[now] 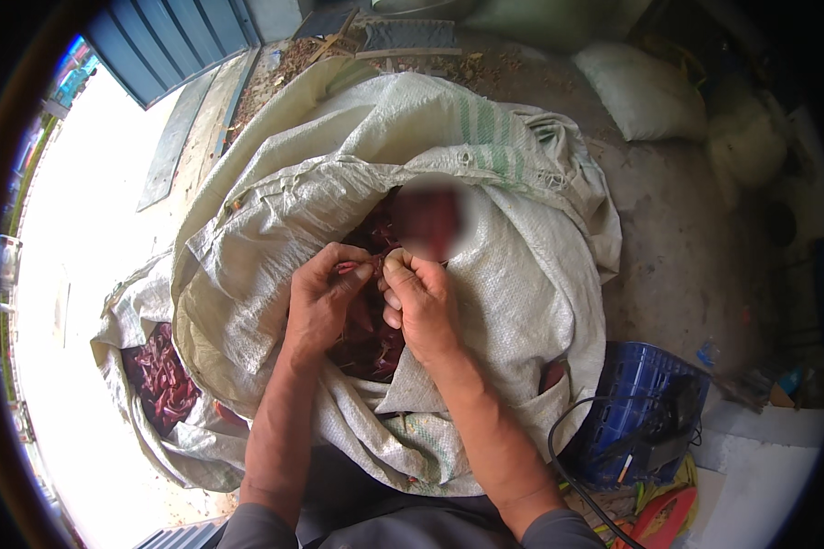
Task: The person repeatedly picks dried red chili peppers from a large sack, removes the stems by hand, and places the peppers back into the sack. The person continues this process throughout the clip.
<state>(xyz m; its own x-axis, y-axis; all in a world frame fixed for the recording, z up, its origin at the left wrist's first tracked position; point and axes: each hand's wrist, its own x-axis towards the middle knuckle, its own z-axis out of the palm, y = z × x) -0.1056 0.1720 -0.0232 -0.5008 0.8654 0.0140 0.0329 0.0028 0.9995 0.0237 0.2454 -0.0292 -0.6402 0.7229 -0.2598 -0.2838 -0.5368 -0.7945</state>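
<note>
A large white woven sack (522,288) with green stripes lies before me, its mouth folded open. Inside it are dark red dried chili peppers (378,350). Over this opening, my left hand (323,298) pinches a dried red chili pepper (349,266) between thumb and fingers. My right hand (420,298) meets it fingertip to fingertip, with thumb and forefinger closed on the same pepper's other end. The fingers hide most of that end. A blurred patch covers part of the sack's contents just beyond my right hand.
A smaller woven sack (196,453) of dried chilies (161,384) stands at the left. To the right is a blue plastic crate (611,412) with a black cable (556,439). A filled white sack (649,96) lies farther back. A blue corrugated metal door (172,41) is at upper left.
</note>
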